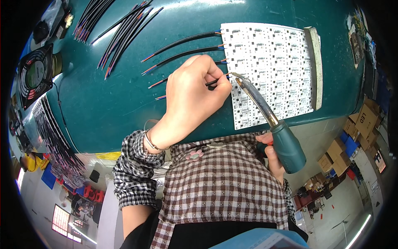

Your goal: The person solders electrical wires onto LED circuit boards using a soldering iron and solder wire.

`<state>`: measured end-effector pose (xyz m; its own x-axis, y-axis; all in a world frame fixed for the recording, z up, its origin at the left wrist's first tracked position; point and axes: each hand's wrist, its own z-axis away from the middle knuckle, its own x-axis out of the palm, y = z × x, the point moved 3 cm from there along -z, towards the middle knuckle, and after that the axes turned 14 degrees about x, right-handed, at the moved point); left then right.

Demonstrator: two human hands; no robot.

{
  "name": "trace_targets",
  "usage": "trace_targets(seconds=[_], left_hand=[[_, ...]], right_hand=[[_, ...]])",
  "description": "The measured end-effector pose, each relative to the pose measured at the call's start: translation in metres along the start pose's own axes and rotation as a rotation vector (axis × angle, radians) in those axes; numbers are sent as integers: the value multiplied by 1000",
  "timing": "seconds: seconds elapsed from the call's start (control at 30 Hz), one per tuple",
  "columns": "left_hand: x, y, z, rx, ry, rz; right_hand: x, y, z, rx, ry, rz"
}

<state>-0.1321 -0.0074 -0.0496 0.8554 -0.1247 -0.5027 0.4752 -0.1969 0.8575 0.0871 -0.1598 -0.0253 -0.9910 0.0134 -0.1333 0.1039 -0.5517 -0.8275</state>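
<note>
My left hand (192, 89) pinches a short black cable (212, 83) between thumb and fingers, its bare-wire end at the left edge of a white circuit board panel (271, 79). In my right hand (273, 161) is a soldering iron (288, 147) with a green handle, partly hiding the fingers. The iron's tip meets the panel's left edge, close by the end of the pinched cable; whether they touch is too small to tell. Above, more black cables (182, 40) with red and blue ends reach out leftward from that edge. My left hand covers parts of the lower ones.
A metal bar (314, 68) lies along the panel's right edge. Loose black cables (126, 39) are spread on the green tabletop (120, 120) at the far left. A black fan (36, 76) stands at the left, near a hanging cable bundle (52, 128). Cardboard boxes (365, 120) are stacked at right.
</note>
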Motion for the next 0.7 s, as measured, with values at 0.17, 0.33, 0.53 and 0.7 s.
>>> trace_targets(seconds=[0.17, 0.33, 0.53, 0.7], left_hand=[[1, 0, 0, 0, 4, 11], [0, 0, -1, 6, -2, 5], [0, 0, -3, 13, -5, 0], [0, -1, -3, 25, -1, 14]], right_hand=[[1, 2, 0, -2, -2, -5], [1, 0, -1, 17, 9, 10], [-1, -1, 3, 112, 35, 134], [0, -13, 1, 48, 1, 161]])
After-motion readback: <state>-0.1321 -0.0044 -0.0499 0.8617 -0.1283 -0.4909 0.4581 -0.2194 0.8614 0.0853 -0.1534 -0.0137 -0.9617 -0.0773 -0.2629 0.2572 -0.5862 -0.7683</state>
